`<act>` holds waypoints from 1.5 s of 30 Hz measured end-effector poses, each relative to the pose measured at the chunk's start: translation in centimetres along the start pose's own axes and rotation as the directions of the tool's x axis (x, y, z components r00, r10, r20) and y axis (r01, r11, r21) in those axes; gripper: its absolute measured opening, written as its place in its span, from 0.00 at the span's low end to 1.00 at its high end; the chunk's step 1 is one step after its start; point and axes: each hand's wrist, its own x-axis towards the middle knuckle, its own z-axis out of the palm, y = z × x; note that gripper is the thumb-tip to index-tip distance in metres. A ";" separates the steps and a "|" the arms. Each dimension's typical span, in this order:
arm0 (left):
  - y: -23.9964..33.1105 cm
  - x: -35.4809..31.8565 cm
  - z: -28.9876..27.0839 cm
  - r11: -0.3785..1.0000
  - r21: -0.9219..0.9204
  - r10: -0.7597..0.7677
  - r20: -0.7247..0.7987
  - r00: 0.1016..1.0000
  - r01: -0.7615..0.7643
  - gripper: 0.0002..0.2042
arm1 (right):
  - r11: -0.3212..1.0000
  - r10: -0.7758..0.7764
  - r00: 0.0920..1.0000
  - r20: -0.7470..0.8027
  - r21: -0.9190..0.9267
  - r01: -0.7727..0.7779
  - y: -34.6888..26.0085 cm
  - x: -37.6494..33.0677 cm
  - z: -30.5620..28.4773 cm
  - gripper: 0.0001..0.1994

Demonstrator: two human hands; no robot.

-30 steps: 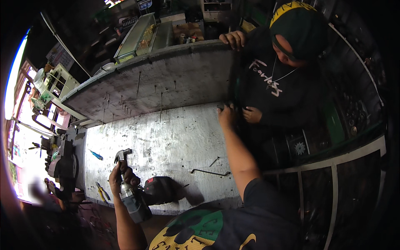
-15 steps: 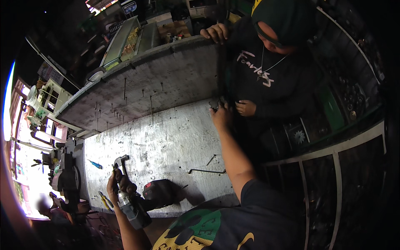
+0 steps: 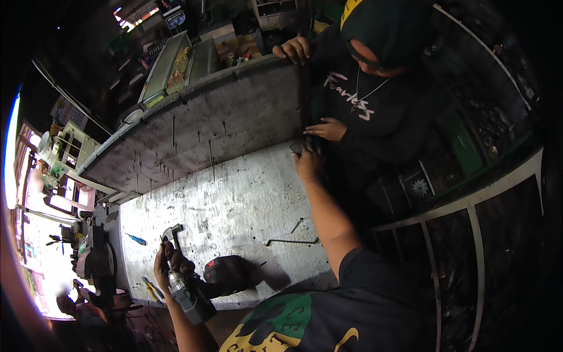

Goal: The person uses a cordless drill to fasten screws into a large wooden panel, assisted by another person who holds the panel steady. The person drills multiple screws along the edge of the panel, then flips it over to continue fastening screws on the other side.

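Observation:
My left hand, its fingers dark with grime, is closed round the handle of a claw hammer over the near left of a worn metal-topped table. Against that wrist is a grey and black power drill; a black and red power tool lies just right of it. My right hand reaches far forward, fingers bent at the lower right corner of an upright dark panel. What those fingers grip is hidden in shadow. Several long nails or screws stick out of the panel's near face.
A co-worker stands beyond the right end, one hand on the panel's top edge, the other by its end. A bent metal rod, a blue screwdriver and yellow-handled pliers lie on the table.
The co-worker's lower hand has moved left and up to the panel's end, fingers now stretched out. My hands stay nearly where they were; the view has shifted slightly.

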 end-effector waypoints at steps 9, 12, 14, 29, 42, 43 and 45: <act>-0.1 0.0 -0.4 0.985 0.171 0.057 -0.159 0.986 -0.030 0.15 | 0.994 -0.107 0.994 -0.010 0.032 0.107 -2.4 -2.8 -1.9 0.43; 0.4 0.3 -0.8 0.997 0.065 -0.045 -0.041 0.998 0.048 0.16 | 0.767 -0.461 0.835 0.300 0.608 0.205 -7.8 -12.1 -6.1 0.48; 0.6 1.0 -0.8 0.984 0.163 -0.077 0.026 0.997 0.072 0.15 | 0.485 -0.779 0.552 0.297 0.843 0.231 -11.6 -21.4 -10.1 0.51; -16.7 21.5 10.8 0.678 0.556 -0.620 0.083 0.780 0.480 0.18 | -0.299 0.076 0.923 0.377 0.892 -0.339 -12.4 -21.6 -11.0 0.08; -27.6 38.3 9.9 0.122 0.974 -0.696 -0.054 0.716 0.192 0.17 | -0.879 0.231 0.771 0.593 0.467 -0.096 -7.8 -9.9 -1.5 0.09; -27.5 38.7 9.9 0.195 0.929 -0.697 -0.095 0.711 0.315 0.17 | -0.886 0.230 0.779 0.584 0.456 -0.081 -8.0 -9.4 -1.0 0.09; -27.1 39.6 10.2 0.146 0.942 -0.687 -0.122 0.716 0.301 0.20 | -0.900 0.212 0.786 0.581 0.430 -0.075 -8.3 -8.7 -0.6 0.09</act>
